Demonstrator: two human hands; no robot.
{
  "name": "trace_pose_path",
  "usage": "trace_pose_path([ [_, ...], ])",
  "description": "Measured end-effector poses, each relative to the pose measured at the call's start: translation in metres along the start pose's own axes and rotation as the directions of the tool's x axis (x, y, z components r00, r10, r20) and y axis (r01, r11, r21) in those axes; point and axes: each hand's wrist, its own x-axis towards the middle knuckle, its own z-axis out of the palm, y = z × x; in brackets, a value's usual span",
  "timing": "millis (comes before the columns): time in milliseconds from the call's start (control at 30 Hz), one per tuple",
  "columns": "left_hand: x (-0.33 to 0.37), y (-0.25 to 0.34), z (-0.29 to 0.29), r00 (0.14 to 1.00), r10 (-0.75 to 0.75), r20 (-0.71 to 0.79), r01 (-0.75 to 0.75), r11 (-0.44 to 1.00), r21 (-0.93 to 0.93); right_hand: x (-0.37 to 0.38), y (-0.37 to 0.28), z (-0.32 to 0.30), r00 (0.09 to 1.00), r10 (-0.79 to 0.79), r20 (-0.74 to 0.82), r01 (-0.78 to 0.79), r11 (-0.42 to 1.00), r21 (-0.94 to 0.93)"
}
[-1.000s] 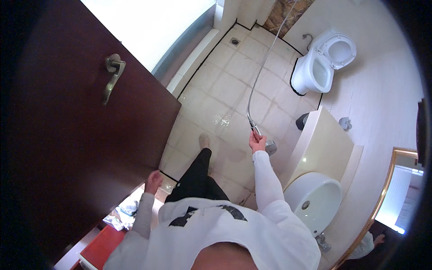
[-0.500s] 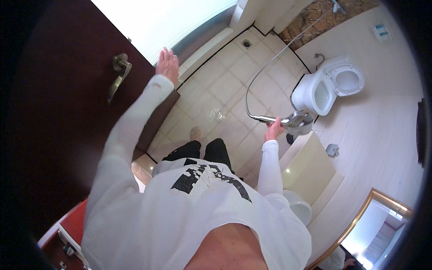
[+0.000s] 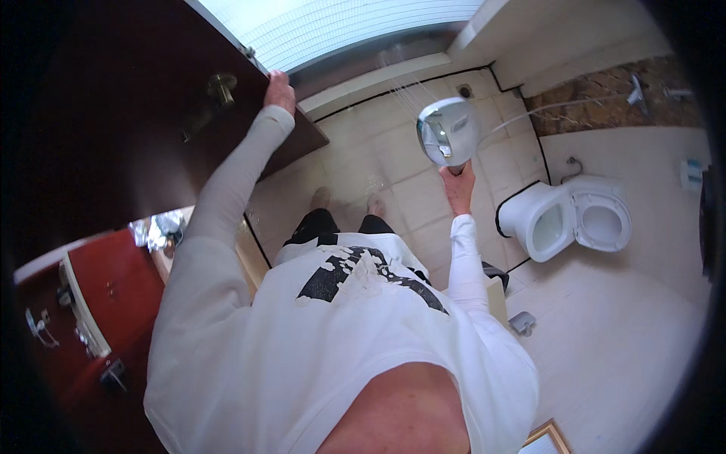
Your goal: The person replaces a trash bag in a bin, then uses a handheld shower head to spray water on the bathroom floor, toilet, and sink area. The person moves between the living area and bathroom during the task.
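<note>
A chrome shower head is held up by its handle in my right hand, fingers wrapped round it. Thin jets of water leave its face toward the low wall below the window. A hose runs behind it to a wall fitting at the far right. My left hand is closed on the free edge of the dark brown door, beyond the metal door handle. Its fingertips are partly hidden.
Beige floor tiles look wet around my feet. A white toilet with its lid up stands on the right. At the back lie a floor drain and a bright ribbed window. A red cabinet shows beyond the door at left.
My right hand has raised the shower head forward and tilted it; water jets now show. My left hand has come onto the door edge. The view has turned, shifting the toilet lower.
</note>
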Motion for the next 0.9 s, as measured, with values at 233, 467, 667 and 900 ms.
trace_pose_path([
  [233, -0.159, 0.058, -0.027, 0.909, -0.114, -0.402, -0.319, 0.43, -0.844, 0.064, -0.008, 0.014, 0.927, 0.07, 0.368, 0.052, 0.949, -0.311],
  [467, -0.268, 0.098, -0.028, 0.854, -0.073, 0.516, 0.293, -0.751, -0.591, 0.101, -0.062, 0.076, 0.781, -0.201, 0.591, 0.319, 0.942, -0.101],
  [667, -0.321, 0.117, -0.045, 0.682, -0.165, 0.712, 0.348, -0.784, -0.514, 0.088, -0.129, 0.173, 0.543, -0.37, 0.754, 0.493, 0.867, 0.071],
  [900, -0.301, 0.118, -0.089, 0.586, -0.342, 0.735, 0.332, -0.725, -0.603, 0.127, -0.2, 0.267, 0.298, -0.577, 0.76, 0.599, 0.733, 0.322],
])
